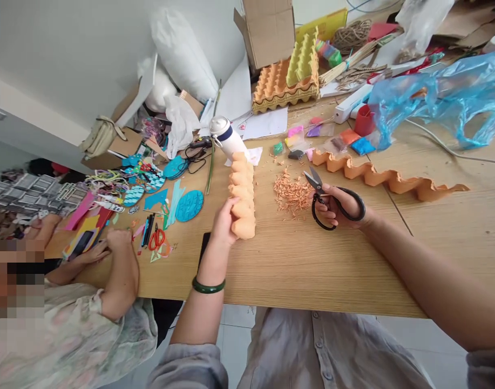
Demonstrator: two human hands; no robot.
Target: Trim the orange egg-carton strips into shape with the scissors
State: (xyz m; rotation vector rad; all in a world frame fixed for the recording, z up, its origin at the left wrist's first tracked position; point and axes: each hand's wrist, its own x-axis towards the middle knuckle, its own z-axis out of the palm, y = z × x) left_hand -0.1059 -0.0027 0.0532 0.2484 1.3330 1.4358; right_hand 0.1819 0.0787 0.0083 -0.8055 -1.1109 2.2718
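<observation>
Head view: orange strip in the left hand, scissors in the right, blades off the work!
Nearest, lower centre, bare tabletop (296, 275); just beyond it the left hand (224, 222) grips the near end of the orange egg-carton strip (242, 190), mid-frame, though whether that strip is lifted, I can't tell. Right of centre, the right hand (346, 208) closes round the handles of the black-handled scissors (320, 188), blades slightly parted, by the pile of orange shavings (291, 195). For clean snipping, I'd say: light hold so the bumps don't crush, short bites, fingers well off the blade line, trimmings falling on that pile! Farther, right, lies a second wavy strip (379, 177); past the near strip's far end, a white flask (231, 139); upper centre, stacked egg trays (269, 82).
</observation>
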